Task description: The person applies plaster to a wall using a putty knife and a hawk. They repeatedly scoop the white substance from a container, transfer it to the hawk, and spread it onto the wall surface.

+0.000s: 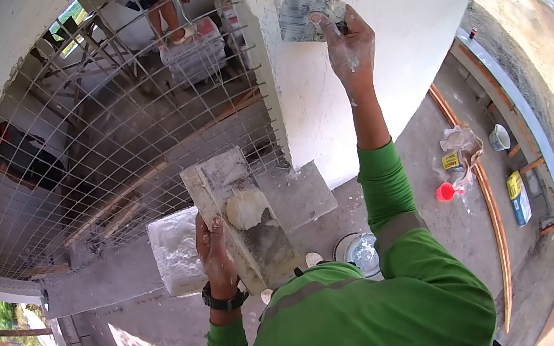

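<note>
My right hand is closed on a flat metal scraper blade, which lies against the white wall near the window edge. White compound smears the blade and my fingers. Lower left, my left hand, with a black watch at the wrist, grips the edge of a long, dusty board. A lump of pale compound sits on that board. Behind my left hand is a white block-shaped container, partly hidden.
A metal grid fills the window opening at left; two people are partly visible beyond it. A concrete ledge juts out below the wall corner. On the floor are a bucket, red cup, bags and long timber.
</note>
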Tool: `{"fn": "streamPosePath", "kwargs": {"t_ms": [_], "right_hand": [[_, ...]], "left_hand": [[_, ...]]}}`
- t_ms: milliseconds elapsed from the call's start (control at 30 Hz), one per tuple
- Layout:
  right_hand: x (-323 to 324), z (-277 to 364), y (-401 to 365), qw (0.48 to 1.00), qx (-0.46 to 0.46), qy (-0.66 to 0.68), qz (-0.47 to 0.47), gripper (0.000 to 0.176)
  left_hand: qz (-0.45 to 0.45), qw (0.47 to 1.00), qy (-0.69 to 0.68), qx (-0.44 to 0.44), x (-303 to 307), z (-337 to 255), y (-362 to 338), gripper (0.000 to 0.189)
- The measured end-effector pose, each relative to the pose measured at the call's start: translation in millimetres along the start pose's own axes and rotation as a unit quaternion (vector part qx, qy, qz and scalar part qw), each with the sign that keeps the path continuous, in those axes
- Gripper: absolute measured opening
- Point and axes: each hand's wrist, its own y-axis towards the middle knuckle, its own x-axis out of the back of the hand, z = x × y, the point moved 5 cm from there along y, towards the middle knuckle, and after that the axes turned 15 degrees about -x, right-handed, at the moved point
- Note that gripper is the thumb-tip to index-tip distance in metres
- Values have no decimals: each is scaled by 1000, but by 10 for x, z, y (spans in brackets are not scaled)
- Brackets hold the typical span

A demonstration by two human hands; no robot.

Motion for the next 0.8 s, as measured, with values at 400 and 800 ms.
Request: {"fn": "streamPosePath", "kwargs": {"t_ms": [400,800], "right_hand": [[-74,207,-276,990,26,86,111,19],[105,206,-1700,915,230,-190,272,29]], "left_hand": [[6,1000,22,-9,6,70,100,44],[36,996,-81,-30,-270,125,392,36]]}}
